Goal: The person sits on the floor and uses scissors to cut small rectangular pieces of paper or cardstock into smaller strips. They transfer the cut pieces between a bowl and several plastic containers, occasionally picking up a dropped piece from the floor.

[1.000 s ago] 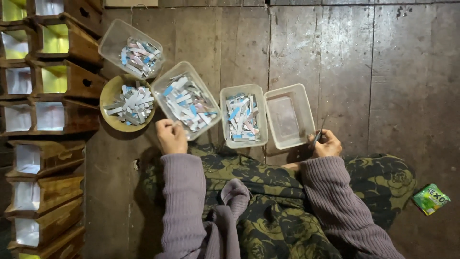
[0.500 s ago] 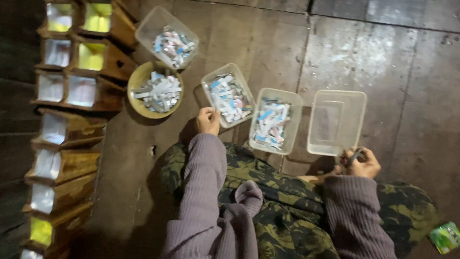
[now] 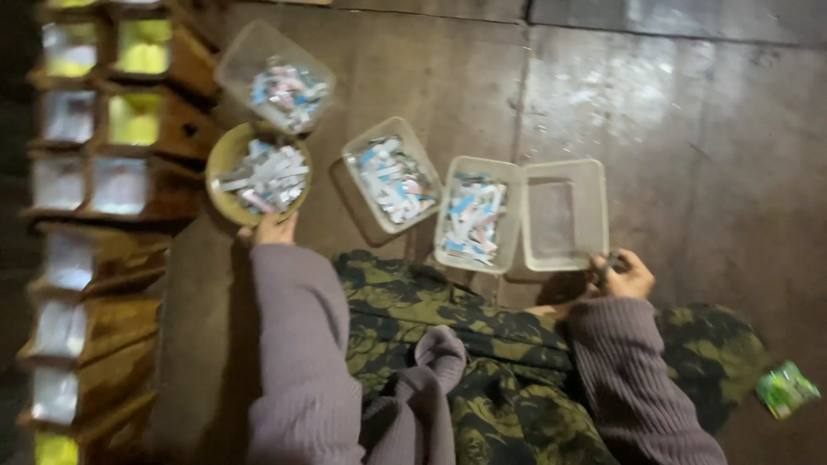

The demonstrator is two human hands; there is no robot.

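The left hand now rests at the near rim of the round yellow bowl filled with small white, blue and pink packets; a second ago it sat beside the clear rectangular plastic tub of packets in the middle of the row, so it has moved leftward to the bowl. Its fingers lie against the bowl's edge, but the blur hides whether they pinch the rim or only touch it. The right hand has stayed at the near right corner of the empty clear plastic tub, its fingers closed around a small dark object too blurred to identify. With one hand on the bowl and the other at the empty tub, the work appears centred on these two containers.

Another clear tub of packets touches the empty one on its left side, and a fourth clear tub of packets sits further off, just beyond the bowl. All rest on the worn wooden floor. Along the floor's left edge runs a stack of brown wooden drawers with pale contents, close to the bowl, leaving little room that way. The floor's far right side lies open. A small green wrapper lies near the right edge, well apart from the tubs.
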